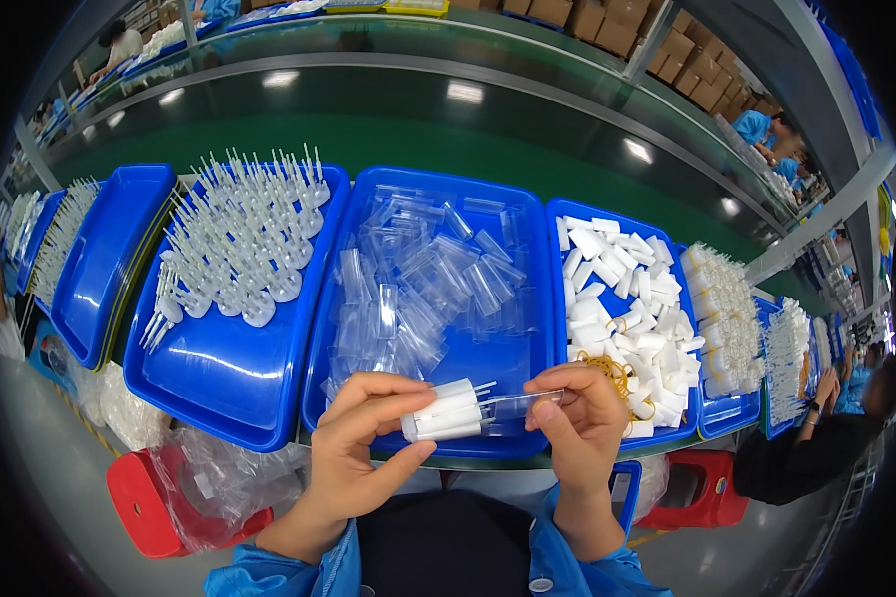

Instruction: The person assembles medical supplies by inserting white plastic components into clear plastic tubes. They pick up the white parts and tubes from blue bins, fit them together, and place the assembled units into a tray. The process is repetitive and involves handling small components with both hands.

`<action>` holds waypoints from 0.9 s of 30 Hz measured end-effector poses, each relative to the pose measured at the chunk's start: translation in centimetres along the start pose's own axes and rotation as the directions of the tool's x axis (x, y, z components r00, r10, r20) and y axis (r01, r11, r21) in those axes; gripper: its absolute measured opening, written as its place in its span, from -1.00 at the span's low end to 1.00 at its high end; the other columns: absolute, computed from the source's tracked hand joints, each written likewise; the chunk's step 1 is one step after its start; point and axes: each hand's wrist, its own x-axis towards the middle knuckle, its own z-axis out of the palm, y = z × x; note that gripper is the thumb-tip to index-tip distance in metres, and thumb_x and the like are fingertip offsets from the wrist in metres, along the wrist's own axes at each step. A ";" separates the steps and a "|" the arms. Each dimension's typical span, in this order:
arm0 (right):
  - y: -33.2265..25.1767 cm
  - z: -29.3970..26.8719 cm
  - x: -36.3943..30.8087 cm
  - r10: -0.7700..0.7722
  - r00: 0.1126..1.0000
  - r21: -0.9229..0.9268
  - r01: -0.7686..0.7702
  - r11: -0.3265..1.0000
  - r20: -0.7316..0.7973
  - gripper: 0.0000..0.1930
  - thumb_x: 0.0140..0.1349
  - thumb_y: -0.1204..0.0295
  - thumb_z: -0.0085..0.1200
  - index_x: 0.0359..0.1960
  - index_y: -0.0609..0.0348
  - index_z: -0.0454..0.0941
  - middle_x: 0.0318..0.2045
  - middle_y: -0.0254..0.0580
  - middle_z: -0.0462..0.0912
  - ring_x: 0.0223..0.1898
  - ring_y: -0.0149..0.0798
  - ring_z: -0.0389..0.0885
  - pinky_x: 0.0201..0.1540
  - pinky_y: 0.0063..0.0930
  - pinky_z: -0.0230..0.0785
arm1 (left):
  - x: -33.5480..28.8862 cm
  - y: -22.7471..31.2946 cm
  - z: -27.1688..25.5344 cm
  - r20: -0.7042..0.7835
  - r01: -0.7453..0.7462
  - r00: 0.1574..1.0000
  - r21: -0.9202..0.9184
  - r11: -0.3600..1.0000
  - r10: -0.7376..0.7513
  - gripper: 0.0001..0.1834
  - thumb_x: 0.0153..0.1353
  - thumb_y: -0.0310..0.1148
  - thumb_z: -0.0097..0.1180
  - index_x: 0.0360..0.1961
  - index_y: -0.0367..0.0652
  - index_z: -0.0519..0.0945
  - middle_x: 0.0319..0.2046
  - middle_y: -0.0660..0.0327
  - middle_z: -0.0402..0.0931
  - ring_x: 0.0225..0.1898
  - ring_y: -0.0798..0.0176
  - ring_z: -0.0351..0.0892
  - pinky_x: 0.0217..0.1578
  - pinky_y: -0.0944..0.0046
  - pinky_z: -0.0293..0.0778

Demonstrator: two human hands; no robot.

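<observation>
Over the front edge of a blue tray (538, 298), my left hand (353, 438) grips a small bundle of white cylindrical parts (446, 410) between thumb and fingers. Thin stems stick out of the bundle's right end. My right hand (582, 423) pinches a clear plastic sleeve (518, 403) beside those stems; whether the sleeve surrounds one of them, I cannot tell. Many loose clear sleeves (418, 264) lie heaped in the tray behind my hands. Nearest my right hand are tan rubber bands (607, 372) among white wedge-like pieces (632, 289).
To the left, another blue tray (204, 373) carries upright white stemmed parts (244, 234). Stacked blue trays (110, 269) stand farther left. Bundled parts (722, 318) fill a tray at right. Red stools (149, 502) flank me below the table. A co-worker's arm (806, 418) reaches in at far right.
</observation>
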 end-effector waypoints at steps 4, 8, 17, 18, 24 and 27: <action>-0.2 0.2 -0.1 -0.014 1.000 -0.050 0.015 0.999 0.016 -0.79 0.19 0.67 0.15 -0.13 0.42 0.52 -0.21 -0.10 0.54 -0.37 -0.47 0.53 -0.30 -0.66 0.42 | -0.1 -0.4 0.0 -0.012 0.001 1.000 0.051 0.999 0.000 -0.57 0.03 -0.64 0.31 0.00 -0.31 0.62 -0.02 0.06 0.47 0.00 0.18 0.56 -0.04 0.30 0.59; -0.4 0.3 -0.3 -0.009 1.000 -0.097 0.009 0.995 0.005 -0.81 0.17 0.67 0.18 -0.17 0.42 0.54 -0.22 -0.10 0.54 -0.38 -0.48 0.54 -0.32 -0.65 0.42 | -0.2 -0.4 -0.1 -0.012 -0.005 1.000 0.107 0.994 0.006 -0.55 0.01 -0.61 0.34 0.00 -0.29 0.63 -0.02 0.07 0.48 -0.03 0.22 0.57 -0.11 0.36 0.57; -0.5 0.0 -0.4 -0.033 0.999 -0.147 0.037 0.988 0.030 -0.81 0.16 0.69 0.17 -0.18 0.45 0.54 -0.24 -0.10 0.53 -0.38 -0.45 0.57 -0.31 -0.64 0.44 | -0.3 -0.6 0.1 -0.003 -0.011 1.000 0.096 0.995 0.011 -0.55 0.01 -0.63 0.32 0.01 -0.29 0.63 -0.03 0.07 0.48 -0.06 0.21 0.57 -0.10 0.32 0.54; -0.5 0.1 -0.4 -0.026 0.999 -0.136 0.028 0.990 0.019 -0.81 0.16 0.69 0.16 -0.18 0.45 0.54 -0.24 -0.09 0.53 -0.38 -0.44 0.58 -0.31 -0.64 0.44 | -0.3 -0.4 0.1 0.018 0.006 1.000 0.112 0.994 -0.008 -0.54 0.01 -0.63 0.32 0.01 -0.28 0.63 -0.03 0.07 0.47 -0.06 0.21 0.56 -0.09 0.31 0.53; -0.2 0.3 -0.7 -0.011 0.999 -0.096 0.008 0.995 -0.031 -0.82 0.16 0.70 0.15 -0.18 0.47 0.54 -0.23 -0.06 0.53 -0.36 -0.40 0.61 -0.29 -0.59 0.48 | 0.0 -0.3 -0.1 0.152 -0.052 0.988 0.216 0.975 0.019 -0.54 -0.01 -0.64 0.29 0.00 -0.20 0.66 -0.07 0.09 0.43 -0.02 0.15 0.52 -0.04 0.26 0.48; 0.3 0.1 -0.5 -0.050 0.999 -0.127 0.051 0.991 0.014 -0.81 0.17 0.71 0.14 -0.17 0.48 0.54 -0.24 -0.06 0.52 -0.34 -0.39 0.61 -0.27 -0.58 0.49 | 0.0 -0.4 -0.1 0.156 -0.088 0.986 0.231 0.969 0.053 -0.56 0.00 -0.64 0.28 -0.02 -0.17 0.68 -0.07 0.10 0.42 -0.01 0.12 0.51 -0.03 0.24 0.47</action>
